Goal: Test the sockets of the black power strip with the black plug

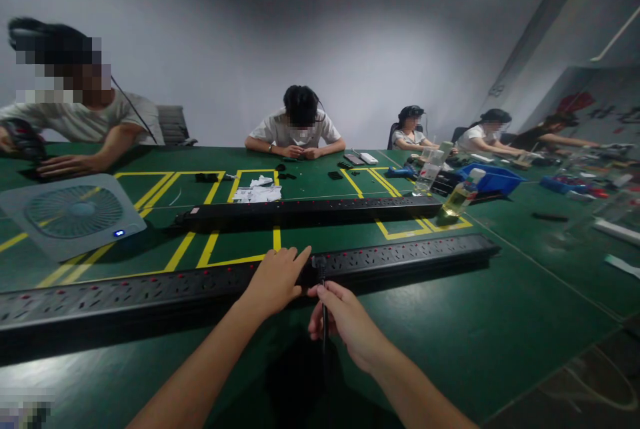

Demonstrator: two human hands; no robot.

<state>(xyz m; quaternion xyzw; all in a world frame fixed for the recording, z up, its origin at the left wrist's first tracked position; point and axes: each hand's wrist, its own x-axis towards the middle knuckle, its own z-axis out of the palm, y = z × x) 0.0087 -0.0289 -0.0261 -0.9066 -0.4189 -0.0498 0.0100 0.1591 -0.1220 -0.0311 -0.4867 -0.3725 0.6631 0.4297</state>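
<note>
A: What comes first on the left?

B: A pale fan [83,212] with a small lit display, on the green table [440,335]. In front of it, the black power strip [410,255] enters from the left and crosses the table's near part. A second strip [310,209] lies beyond, closer to the table's far edge.

A: How would the near one handle?

B: Likely stiff and fairly heavy for its length, with a smooth casing that could slide on the table. Its long sides look like the best hold, with support well spread.

A: And the person's left hand [277,281]?

B: It lies over the middle of that strip, palm down, index finger stretched out. Whether it grips or merely steadies, one cannot tell.

A: Next along?

B: A black plug [319,263], just beside those fingers and up against the strip's socket face. Whether its pins are seated is hidden. Its body is probably light and hard, best taken by the sides.

A: Then the right hand [345,319]?

B: Its thumb and forefinger pinch the cord [325,342] just below the plug. The cord is likely bendy, so a hold close to the plug should guide it better.

A: Farther right?

B: The strip's end, short of the table's right edge; beyond it, a bottle [460,199] of yellowish liquid and a blue bin [500,182].
</note>
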